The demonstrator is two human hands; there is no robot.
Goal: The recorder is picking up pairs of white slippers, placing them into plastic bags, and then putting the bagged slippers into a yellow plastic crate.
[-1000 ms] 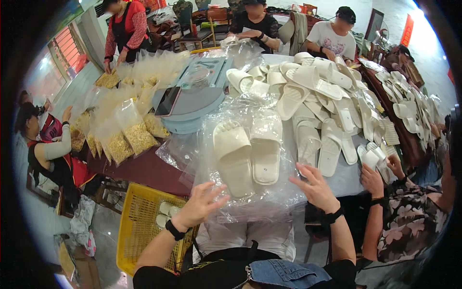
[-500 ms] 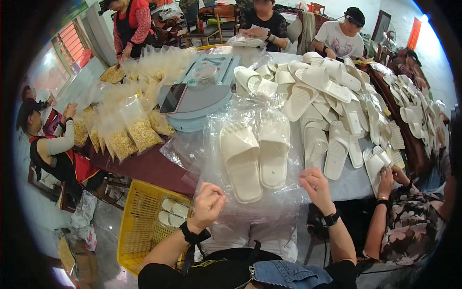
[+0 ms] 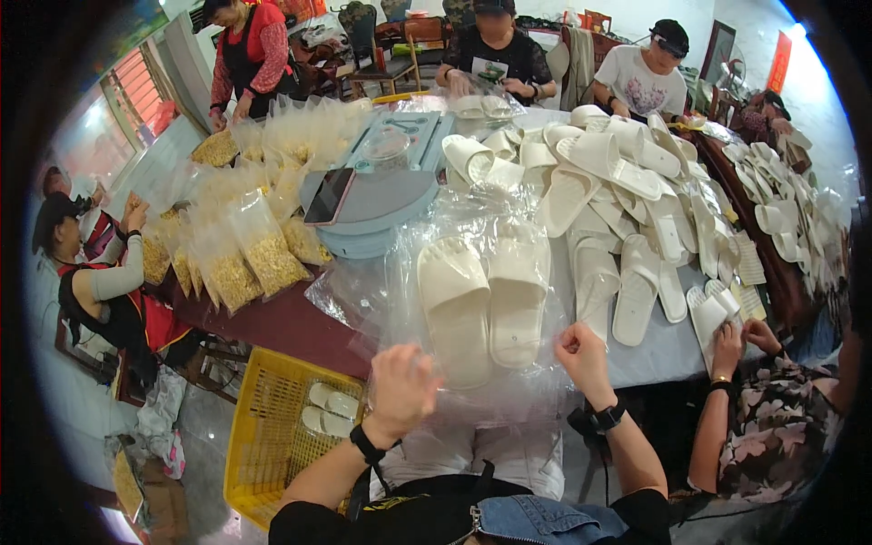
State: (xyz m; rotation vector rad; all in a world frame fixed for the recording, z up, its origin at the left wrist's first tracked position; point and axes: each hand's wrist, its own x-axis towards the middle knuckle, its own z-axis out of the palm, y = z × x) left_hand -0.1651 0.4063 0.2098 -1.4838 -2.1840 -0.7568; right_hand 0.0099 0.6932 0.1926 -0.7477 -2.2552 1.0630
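A pair of white slippers [image 3: 455, 309] lies side by side inside a clear plastic bag [image 3: 405, 272] in front of me, toes pointing away. At the bag's near left corner, my left hand [image 3: 403, 392] is closed on the plastic, its fingers curled and slightly blurred. My right hand [image 3: 584, 361] pinches the bag's near right edge between thumb and fingers. The near end of the bag stretches between both hands, close to the table's front edge. More clear plastic bags [image 3: 350, 295] lie flat to the left of it.
Loose white slippers [image 3: 627, 173] are heaped on the right. Bags of yellow pieces [image 3: 268, 250] stand at left, beside a grey-blue round-ended box [image 3: 381, 204] bearing a phone [image 3: 330, 196]. A yellow crate [image 3: 263, 427] holding slippers sits below left. Several people work around the table.
My left hand has shifted right, toward the bag, and my right hand slightly left and down. Across the table, a person has lowered bagged slippers and moved their hands apart.
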